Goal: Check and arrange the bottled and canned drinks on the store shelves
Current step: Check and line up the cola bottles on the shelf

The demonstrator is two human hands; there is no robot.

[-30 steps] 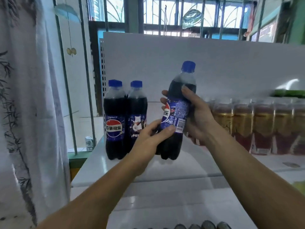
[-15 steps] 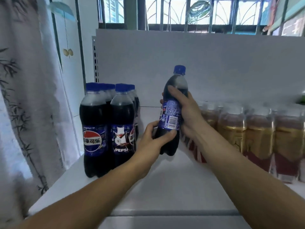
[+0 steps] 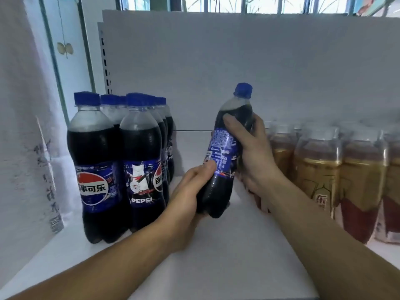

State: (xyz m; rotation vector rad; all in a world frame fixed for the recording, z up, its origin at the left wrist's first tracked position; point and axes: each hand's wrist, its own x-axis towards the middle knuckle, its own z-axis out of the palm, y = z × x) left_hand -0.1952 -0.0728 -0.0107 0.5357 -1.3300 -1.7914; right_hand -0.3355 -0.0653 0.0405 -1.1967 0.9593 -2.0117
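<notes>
Blue-capped bottle [image 3: 223,146], fingers [image 3: 208,167] of left hand [image 3: 188,191] and right hand [image 3: 255,154] curled round it.

A white shelf [image 3: 216,267] runs flat across the lower half of the view, from 7 o'clock round to 4 o'clock, its surface softly catching daylight. Behind it rises a plain white back panel [image 3: 238,61], filling the middle and stretching out to 3 o'clock. At the panel's left edge, toward 10 o'clock, stands a slotted metal upright [image 3: 105,61]. Above the panel, at 12 o'clock, a barred window [image 3: 259,4] lets in bright daylight. At 9 o'clock hangs a pale curtain [image 3: 21,105] printed with faint grey bamboo. Between curtain and upright, at 11 o'clock, a pale cupboard door [image 3: 69,79] with a dark green frame [image 3: 53,61] carries a small butterfly-shaped handle [image 3: 65,48].
</notes>
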